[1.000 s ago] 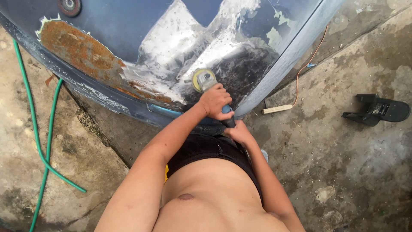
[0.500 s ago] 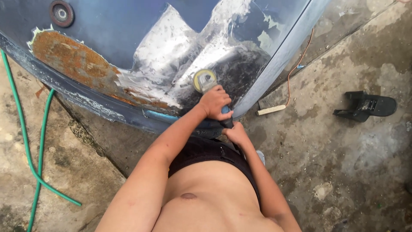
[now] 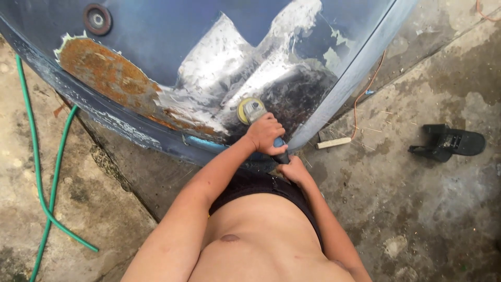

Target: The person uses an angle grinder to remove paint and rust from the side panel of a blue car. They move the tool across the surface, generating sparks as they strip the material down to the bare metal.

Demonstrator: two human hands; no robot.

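Both hands hold the grinder (image 3: 254, 110) against the dark blue panel (image 3: 156, 31), the left hand (image 3: 267, 134) in a closed grip over its body and the right hand (image 3: 293, 169) wrapped round its rear handle, beside a rust patch (image 3: 99, 73), with a green hose (image 3: 39, 172) and a black sandal (image 3: 449, 142) on the concrete floor (image 3: 417, 209).

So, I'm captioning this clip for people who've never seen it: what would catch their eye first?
Probably the big dark blue curved metal panel across the top, with a rust-orange patch at its left and bare, silvery ground metal in the middle. At centre, the left hand and right hand grip a hand-held grinder with a yellowish disc against it. A green hose snakes down the left.
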